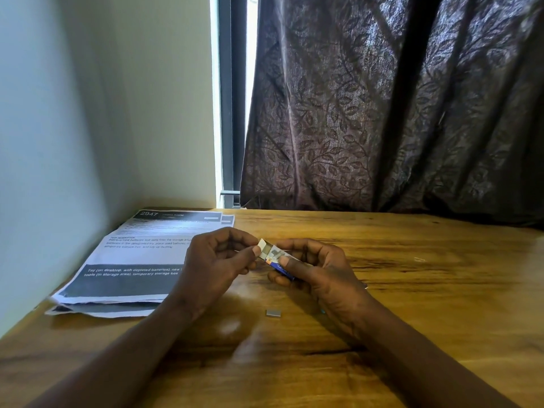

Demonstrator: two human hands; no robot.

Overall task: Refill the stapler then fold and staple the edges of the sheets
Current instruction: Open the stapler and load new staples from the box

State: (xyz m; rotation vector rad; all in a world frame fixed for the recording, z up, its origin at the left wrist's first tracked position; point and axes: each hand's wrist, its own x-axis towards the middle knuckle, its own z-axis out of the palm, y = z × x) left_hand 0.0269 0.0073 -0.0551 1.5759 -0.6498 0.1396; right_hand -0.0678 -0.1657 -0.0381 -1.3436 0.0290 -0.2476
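So you've got the little staple box [278, 262] held up off the table [412, 304], roughly mid-table. Your right hand [312, 269] is curled round the blue cardboard sleeve with the thumb on top. Your left hand [217, 260] is pinching the end of the pale inner tray [265, 250], which is slid partway out.

My read is you're at the getting-staples-out stage of the refill. Hold the sleeve level and draw the tray straight. Thin card like that probably buckles if you twist it, and then the strips tip out. Lift a strip by its long sides so it doesn't snap into bits.

There's a short strip of staples [273, 313] lying flat on the wood toward the near edge, grey, metallic and rectangular, well apart from the box.

The sheets [132, 260] are a loosely squared stack of printed paper along the left edge, up toward the far left corner, with dark grey bands across them.

The table's glossy varnished wood with strong grain. I can't see the stapler anywhere.
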